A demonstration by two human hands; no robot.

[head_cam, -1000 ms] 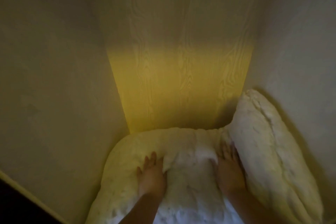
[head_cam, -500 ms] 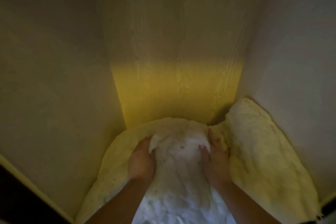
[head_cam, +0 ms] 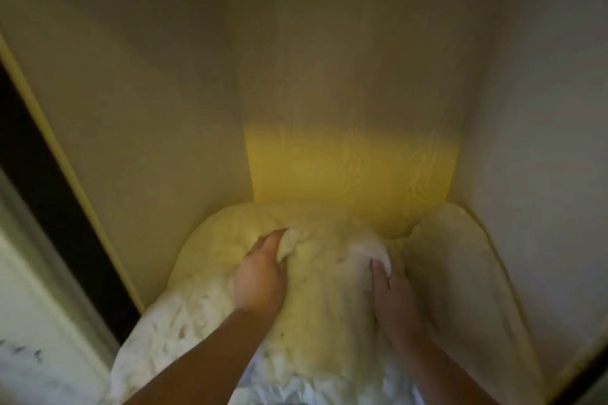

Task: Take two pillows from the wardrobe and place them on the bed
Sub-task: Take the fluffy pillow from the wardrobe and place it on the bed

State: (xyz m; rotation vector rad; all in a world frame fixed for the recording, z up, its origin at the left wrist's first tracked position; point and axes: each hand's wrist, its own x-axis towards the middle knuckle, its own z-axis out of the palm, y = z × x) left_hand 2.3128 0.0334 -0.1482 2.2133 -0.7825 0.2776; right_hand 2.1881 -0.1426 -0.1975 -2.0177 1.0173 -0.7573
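A white crinkled pillow (head_cam: 210, 253) lies across the floor of the wardrobe compartment, its near end hanging out toward me. My left hand (head_cam: 260, 276) is clenched on a bunch of its cover. My right hand (head_cam: 391, 293) grips another bunch of the same pillow further right. A second white pillow (head_cam: 460, 273) stands on edge, leaning against the right wall of the wardrobe (head_cam: 533, 128), just right of my right hand.
The wardrobe's wood-grain back panel (head_cam: 352, 168) is lit yellow low down. Its left side wall (head_cam: 138, 128) ends at a pale front edge with a dark gap beside it. A white patterned surface (head_cam: 29, 362) shows at the lower left.
Both hands have closed tighter on the pillow cover and drawn it toward me. The view has backed off, so the wardrobe's left front edge and the dark gap now show.
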